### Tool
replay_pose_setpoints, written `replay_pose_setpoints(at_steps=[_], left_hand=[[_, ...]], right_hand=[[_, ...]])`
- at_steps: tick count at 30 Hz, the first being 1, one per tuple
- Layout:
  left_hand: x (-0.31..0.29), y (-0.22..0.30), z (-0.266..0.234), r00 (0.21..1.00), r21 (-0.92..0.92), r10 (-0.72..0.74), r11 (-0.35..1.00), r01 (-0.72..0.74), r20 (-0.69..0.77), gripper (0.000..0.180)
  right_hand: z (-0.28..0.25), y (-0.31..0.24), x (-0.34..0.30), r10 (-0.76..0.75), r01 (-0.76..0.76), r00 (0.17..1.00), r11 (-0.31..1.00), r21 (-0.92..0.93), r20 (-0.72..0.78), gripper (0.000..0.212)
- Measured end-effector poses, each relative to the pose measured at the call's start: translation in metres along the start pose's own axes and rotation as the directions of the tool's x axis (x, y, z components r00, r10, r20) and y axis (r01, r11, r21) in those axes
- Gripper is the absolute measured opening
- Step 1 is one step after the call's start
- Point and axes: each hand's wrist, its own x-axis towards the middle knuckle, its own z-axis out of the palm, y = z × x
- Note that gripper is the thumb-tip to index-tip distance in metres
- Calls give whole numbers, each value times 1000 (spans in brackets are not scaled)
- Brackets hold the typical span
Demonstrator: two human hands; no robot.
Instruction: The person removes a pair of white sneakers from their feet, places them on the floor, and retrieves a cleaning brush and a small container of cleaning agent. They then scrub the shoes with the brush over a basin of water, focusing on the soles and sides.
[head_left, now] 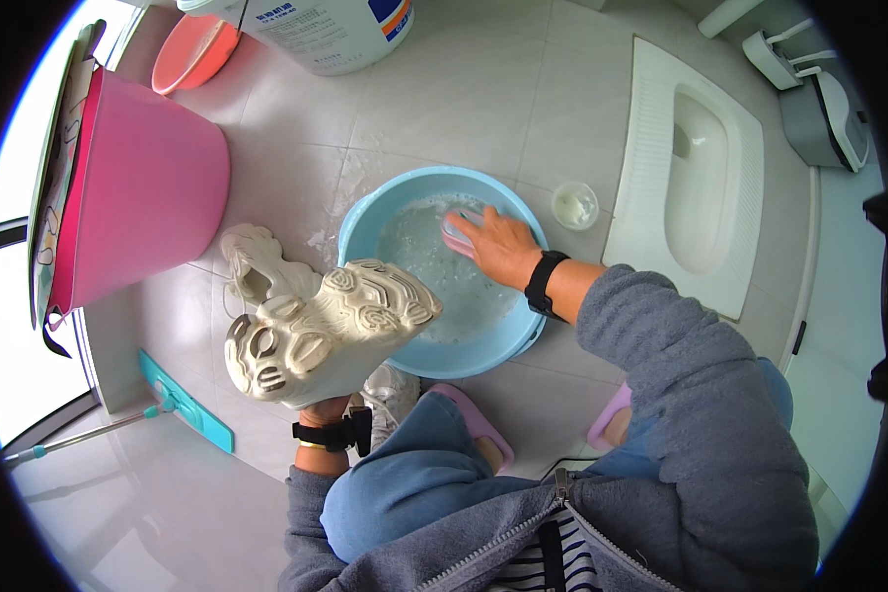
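My left hand (324, 409) grips a cream sneaker (316, 340) from below, its chunky sole turned up and its toe-to-heel length reaching over the rim of a light blue basin (365, 222). Most of the left fingers are hidden behind the sneaker. Soapy water (419, 247) with small bubbles fills the basin's bottom. Over that water, my right hand (508, 247) is closed around a pink scrubbing brush (457, 232). The brush's bristles are hidden, so I cannot tell whether they touch the water.
Another pale sneaker (261, 261) lies left of the basin; a whitish shoe (390, 390) sits by my left knee. Around stand a small clear cup (574, 205), a squat toilet (696, 178), a pink tub (148, 183), a white bucket (335, 44), an orange basin (192, 54) and a teal mop (187, 400).
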Motion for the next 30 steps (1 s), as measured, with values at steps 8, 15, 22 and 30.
replay_pose_setpoints(at_steps=[8, 15, 22, 30], left_hand=[[10, 4, 18, 1000, -153, -4, 988, 7, 18, 63], [10, 7, 26, 990, -248, -54, 965, 85, 129, 63], [10, -4, 36, 983, -428, -152, 899, 93, -106, 59], [8, -19, 5, 995, 189, -103, 977, 100, 5, 65]], right_hand=[[-16, -44, -25, -325, 346, 935, 747, 568, -141, 54], [-25, -45, -17, -354, 376, 923, 758, 534, -147, 56], [-26, -38, -5, -393, 459, 888, 774, 435, -238, 63], [-33, -39, 1, -338, 351, 933, 795, 494, -119, 63]])
